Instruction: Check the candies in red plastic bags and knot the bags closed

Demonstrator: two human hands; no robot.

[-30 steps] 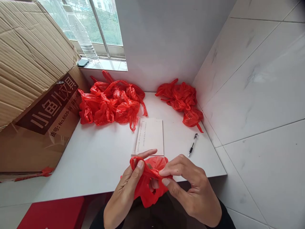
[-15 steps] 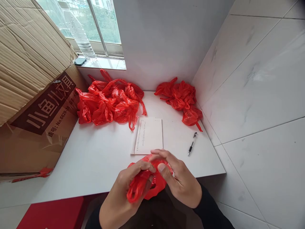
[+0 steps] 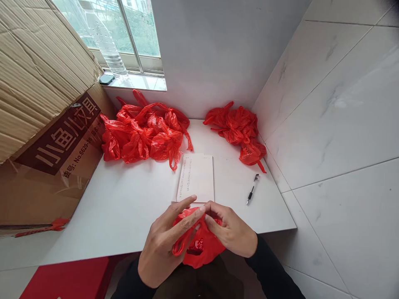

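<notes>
Where hands (image 3: 163, 241) (image 3: 232, 228) meet — seemingly — red bag (image 3: 212, 248) hangs between.

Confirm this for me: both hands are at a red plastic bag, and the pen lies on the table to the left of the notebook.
Not quite: the head view shows the pen on the table to the right of the notebook. Both hands are at a red plastic bag, as you say.

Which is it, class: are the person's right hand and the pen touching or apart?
Apart. The head view shows white tabletop between the right hand and the pen.
</notes>
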